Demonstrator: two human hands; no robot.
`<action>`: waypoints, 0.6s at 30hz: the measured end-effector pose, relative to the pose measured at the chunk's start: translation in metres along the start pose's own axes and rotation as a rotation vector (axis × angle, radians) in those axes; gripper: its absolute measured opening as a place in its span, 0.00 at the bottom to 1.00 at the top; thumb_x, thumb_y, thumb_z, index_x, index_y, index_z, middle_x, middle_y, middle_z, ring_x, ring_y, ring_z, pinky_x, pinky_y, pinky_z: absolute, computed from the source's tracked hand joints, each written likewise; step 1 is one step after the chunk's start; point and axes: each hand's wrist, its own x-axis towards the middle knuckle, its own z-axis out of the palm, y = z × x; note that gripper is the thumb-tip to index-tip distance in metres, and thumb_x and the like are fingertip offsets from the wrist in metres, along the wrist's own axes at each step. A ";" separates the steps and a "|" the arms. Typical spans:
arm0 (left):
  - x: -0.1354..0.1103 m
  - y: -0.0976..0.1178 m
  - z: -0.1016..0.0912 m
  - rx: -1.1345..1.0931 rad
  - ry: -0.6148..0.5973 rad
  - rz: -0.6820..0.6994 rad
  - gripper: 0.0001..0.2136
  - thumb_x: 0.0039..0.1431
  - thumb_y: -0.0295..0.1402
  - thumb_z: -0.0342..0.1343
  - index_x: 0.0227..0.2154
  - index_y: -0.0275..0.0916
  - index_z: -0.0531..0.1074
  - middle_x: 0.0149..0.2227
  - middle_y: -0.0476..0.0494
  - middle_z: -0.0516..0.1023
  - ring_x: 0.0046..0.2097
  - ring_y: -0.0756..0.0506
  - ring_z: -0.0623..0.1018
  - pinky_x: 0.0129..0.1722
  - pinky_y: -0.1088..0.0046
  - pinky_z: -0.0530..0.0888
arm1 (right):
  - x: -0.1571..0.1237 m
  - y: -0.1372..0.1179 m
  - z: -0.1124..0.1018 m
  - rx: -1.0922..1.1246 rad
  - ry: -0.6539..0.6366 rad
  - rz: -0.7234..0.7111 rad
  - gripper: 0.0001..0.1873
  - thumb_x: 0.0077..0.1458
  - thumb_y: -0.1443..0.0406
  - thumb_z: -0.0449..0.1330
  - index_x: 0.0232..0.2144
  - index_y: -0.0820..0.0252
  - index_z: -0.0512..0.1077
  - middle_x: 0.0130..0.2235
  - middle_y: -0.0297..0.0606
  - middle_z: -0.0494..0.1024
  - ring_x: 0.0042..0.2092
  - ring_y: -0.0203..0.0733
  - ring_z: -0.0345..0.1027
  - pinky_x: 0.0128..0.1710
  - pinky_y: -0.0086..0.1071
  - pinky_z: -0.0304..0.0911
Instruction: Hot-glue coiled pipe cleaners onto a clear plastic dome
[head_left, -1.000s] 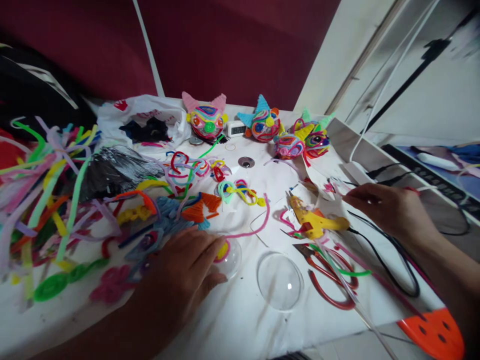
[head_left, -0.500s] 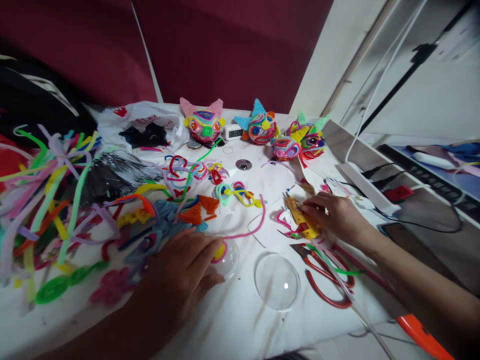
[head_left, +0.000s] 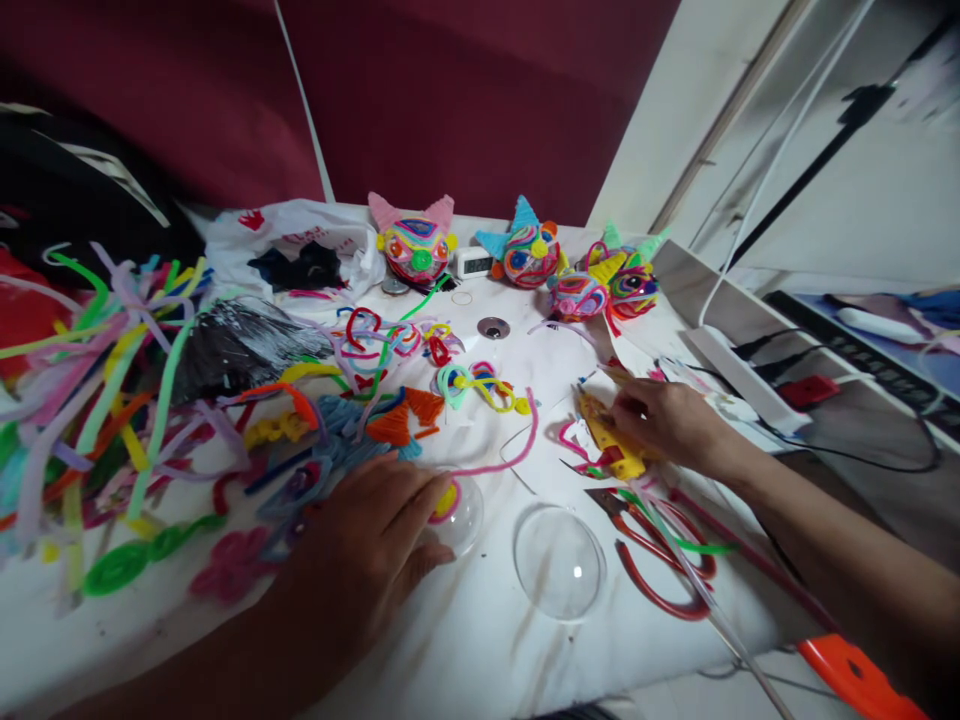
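My left hand (head_left: 382,540) is closed round a clear plastic half-ball (head_left: 469,515). A yellow coil with a pink rim (head_left: 446,500) sits on it, and a pink pipe cleaner (head_left: 517,450) curves away from it. My right hand (head_left: 664,425) has its fingers curled on a yellow hot glue gun (head_left: 615,455), which lies low over the table; the fingertips are partly hidden. A second clear half-ball (head_left: 559,565) rests between my hands. Red-handled scissors (head_left: 660,560) and a long clear stick (head_left: 720,630) lie below the glue gun.
Colourful pipe cleaners (head_left: 112,400) heap up at the left, near a white plastic bag (head_left: 225,245). Animal-head balls (head_left: 420,240) stand along the back beside a small digital clock (head_left: 474,263). A white power strip (head_left: 750,380) with cables lies at the right.
The whole view has shifted slightly to the right. My right fingers look a little more curled on the glue gun; my left hand keeps its hold on the half-ball.
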 end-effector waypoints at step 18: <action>0.000 0.001 0.000 0.000 -0.022 -0.014 0.15 0.67 0.36 0.45 0.48 0.30 0.67 0.44 0.38 0.73 0.47 0.41 0.71 0.53 0.60 0.66 | -0.077 0.076 -0.025 -0.363 0.272 0.178 0.14 0.55 0.57 0.47 0.32 0.51 0.72 0.24 0.41 0.72 0.21 0.48 0.64 0.20 0.37 0.50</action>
